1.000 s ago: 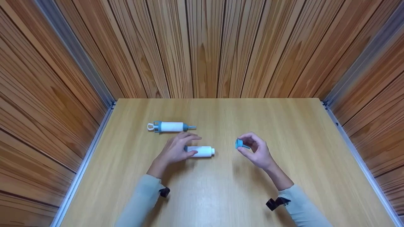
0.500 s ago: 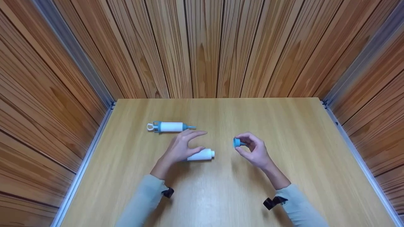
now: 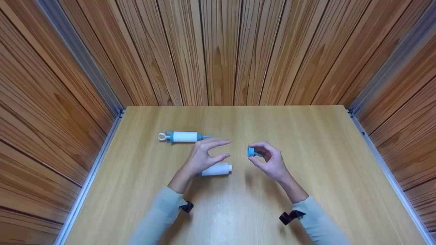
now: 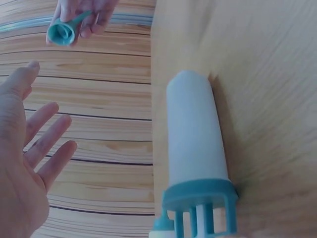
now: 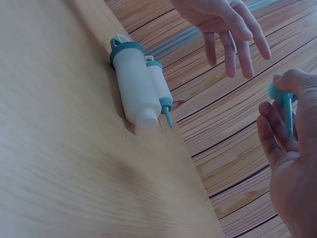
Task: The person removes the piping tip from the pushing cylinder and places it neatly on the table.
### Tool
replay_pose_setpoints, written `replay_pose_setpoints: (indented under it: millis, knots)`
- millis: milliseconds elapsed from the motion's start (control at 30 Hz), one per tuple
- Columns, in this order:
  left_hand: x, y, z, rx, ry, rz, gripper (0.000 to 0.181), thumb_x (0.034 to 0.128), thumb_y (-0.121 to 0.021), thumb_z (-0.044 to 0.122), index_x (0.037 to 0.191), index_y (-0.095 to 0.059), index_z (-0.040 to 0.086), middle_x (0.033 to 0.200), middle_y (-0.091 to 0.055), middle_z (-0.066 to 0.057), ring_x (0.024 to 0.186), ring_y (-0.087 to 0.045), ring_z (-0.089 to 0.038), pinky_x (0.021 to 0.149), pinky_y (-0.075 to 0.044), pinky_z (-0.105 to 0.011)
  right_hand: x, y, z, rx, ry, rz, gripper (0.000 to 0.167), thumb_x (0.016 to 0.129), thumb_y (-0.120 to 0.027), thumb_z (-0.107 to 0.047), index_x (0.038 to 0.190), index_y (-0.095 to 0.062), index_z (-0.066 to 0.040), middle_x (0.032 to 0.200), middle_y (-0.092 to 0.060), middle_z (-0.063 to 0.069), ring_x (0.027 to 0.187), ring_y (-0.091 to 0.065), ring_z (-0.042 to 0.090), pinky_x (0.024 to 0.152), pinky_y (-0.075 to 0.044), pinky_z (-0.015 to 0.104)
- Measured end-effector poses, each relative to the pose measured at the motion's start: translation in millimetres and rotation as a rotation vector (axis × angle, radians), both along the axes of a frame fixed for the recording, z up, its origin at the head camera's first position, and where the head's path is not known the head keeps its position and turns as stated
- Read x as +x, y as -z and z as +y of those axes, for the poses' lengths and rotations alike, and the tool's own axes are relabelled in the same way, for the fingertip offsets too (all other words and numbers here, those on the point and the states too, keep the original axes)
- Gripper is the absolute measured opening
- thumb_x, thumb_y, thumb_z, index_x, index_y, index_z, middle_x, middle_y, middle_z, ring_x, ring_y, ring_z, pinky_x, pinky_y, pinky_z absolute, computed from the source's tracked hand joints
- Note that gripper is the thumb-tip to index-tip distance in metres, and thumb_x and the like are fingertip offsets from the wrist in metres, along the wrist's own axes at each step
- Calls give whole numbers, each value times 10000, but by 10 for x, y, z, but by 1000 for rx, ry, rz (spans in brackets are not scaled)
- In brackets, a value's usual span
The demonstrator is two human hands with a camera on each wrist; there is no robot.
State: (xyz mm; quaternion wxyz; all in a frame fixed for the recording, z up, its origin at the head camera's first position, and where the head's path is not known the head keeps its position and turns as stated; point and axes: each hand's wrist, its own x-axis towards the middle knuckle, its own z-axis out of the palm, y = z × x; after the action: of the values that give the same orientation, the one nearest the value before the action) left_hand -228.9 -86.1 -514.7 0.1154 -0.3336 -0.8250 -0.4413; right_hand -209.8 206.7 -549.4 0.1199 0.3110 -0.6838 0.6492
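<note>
My right hand [image 3: 270, 162] pinches a teal nozzle cap [image 3: 251, 151] between thumb and fingers above the table; its wide hollow end faces left and its thin spout points back toward the palm. In the left wrist view the inside of the nozzle cap [image 4: 62, 32] shows. My left hand [image 3: 203, 158] hovers with fingers spread and holds nothing. Below it a white syringe-like tube [image 3: 218, 169] lies on the table, its bare white neck pointing right. The left hand hides its other end in the head view; the left wrist view shows a teal slotted collar [image 4: 200, 193] there.
A second, whole syringe [image 3: 185, 136] lies farther back, with a white ring handle at left and a teal nozzle at right. The wooden table [image 3: 306, 136] is bounded by plank walls [image 3: 221, 54] at the back and both sides.
My left hand has lifted off the tube and moved right and slightly up. My right hand has brought the nozzle cap a little left. The tube has shifted slightly toward the front.
</note>
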Motion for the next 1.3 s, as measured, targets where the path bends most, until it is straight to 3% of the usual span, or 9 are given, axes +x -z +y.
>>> replay_pose_setpoints:
  millis: [633, 967, 1300]
  knots:
    - [19, -70, 177, 46, 101, 16, 347, 1002, -869, 176, 1327, -826, 62, 1354, -828, -136, 1254, -822, -309, 1060, -669, -438, 24, -97, -166, 34, 18, -76, 400, 912, -779, 202, 1298, -689, 149, 1178, -760, -138, 1079, -744, 24, 1009, -636, 186]
    - [48, -97, 250, 72, 113, -4, 325, 999, -865, 164, 1306, -838, 61, 1337, -833, -153, 1186, -846, -330, 1007, -685, -386, 21, -104, -221, 58, 18, -119, 374, 930, -792, 163, 1293, -718, 109, 1168, -782, -139, 1089, -751, 25, 1018, -628, 190]
    - [54, -100, 272, 64, 115, 6, 295, 998, -857, 145, 1278, -845, 51, 1282, -850, -146, 1174, -850, -313, 1021, -678, -379, 5, -100, -262, 53, 3, -87, 389, 916, -801, 174, 1290, -713, 109, 1166, -788, -137, 1085, -755, 20, 995, -635, 188]
